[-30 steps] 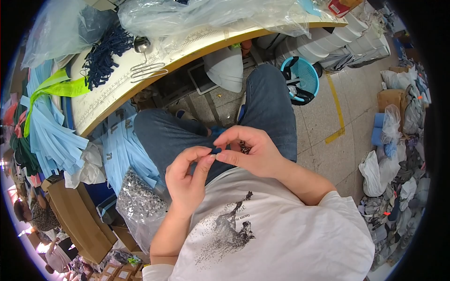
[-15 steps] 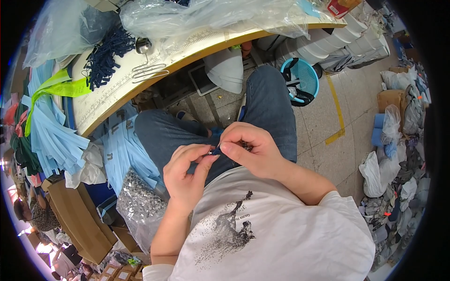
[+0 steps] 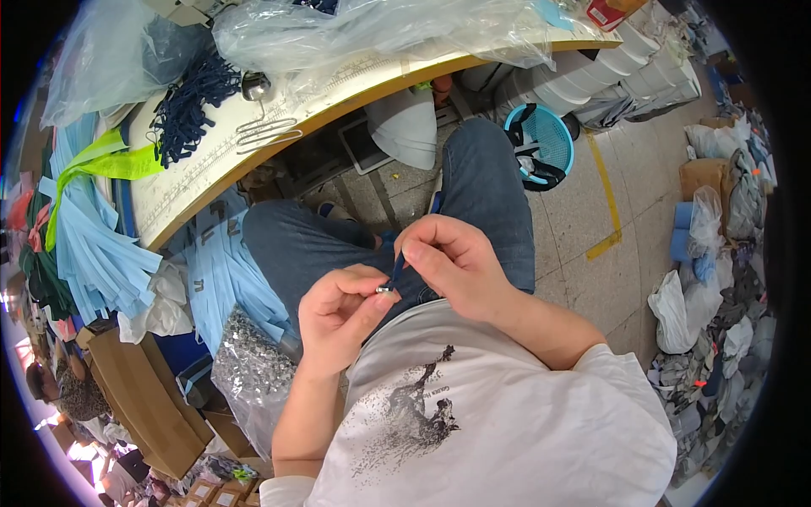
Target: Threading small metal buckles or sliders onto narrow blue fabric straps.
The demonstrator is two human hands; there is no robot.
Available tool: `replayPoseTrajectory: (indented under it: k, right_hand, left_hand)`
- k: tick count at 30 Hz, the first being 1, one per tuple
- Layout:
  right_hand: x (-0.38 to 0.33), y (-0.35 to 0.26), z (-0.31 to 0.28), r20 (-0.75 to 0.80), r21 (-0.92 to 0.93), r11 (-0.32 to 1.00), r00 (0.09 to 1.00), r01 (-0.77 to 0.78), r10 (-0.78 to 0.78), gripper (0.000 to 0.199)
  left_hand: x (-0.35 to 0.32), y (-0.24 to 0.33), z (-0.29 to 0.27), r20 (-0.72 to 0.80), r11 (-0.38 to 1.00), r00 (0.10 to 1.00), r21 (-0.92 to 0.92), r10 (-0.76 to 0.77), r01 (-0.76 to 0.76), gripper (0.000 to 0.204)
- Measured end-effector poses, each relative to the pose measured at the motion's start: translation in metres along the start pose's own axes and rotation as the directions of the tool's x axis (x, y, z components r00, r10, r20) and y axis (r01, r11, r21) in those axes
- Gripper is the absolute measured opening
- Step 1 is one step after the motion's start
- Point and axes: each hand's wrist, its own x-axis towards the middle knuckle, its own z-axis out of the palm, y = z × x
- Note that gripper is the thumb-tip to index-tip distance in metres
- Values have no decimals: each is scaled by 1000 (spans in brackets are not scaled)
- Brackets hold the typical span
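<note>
Above my lap, my left hand (image 3: 342, 317) pinches a small shiny metal buckle (image 3: 385, 289) between thumb and fingertips. A short navy fabric strap (image 3: 398, 269) runs up from the buckle, its upper end pinched between the thumb and forefinger of my right hand (image 3: 460, 266). Whether the strap passes through the buckle is too small to tell. Left of my left forearm sits a clear plastic bag (image 3: 249, 363) full of small silvery metal pieces. Light blue fabric strips (image 3: 224, 279), some with metal pieces on them, hang beside my left thigh.
The curved table (image 3: 190, 190) ahead carries a heap of navy straps (image 3: 182, 118), a bent wire (image 3: 269, 133) and clear plastic sheeting (image 3: 380, 34). A blue basket (image 3: 553, 148) stands on the floor beyond my right knee. Cardboard boxes (image 3: 144, 406) lie at left, scraps (image 3: 718, 380) at right.
My hands have moved slightly apart, the left one lower. More of the navy strap now shows between them, and the metal buckle is more visible at my left fingertips.
</note>
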Motion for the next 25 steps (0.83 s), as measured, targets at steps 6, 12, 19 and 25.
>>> replayPoseTrajectory:
  k: [6,12,19,25]
  right_hand:
    - [2,2,3,-35,-3,1000,999,17,-17,14]
    - [2,7,2,2,-28,999,999,37,-37,12]
    - [3,5,4,-24,-60,997,999,39,-41,12]
    - [3,-3,4,-20,5,998,998,-59,59,11]
  left_hand:
    - [4,-2,14,-157,937,975,335,157,-97,34]
    - [8,2,8,-10,657,942,719,336,-227,28]
    - [6,-2,8,-86,896,958,384,273,-221,28]
    - [4,-4,4,-53,971,979,149,197,-187,26]
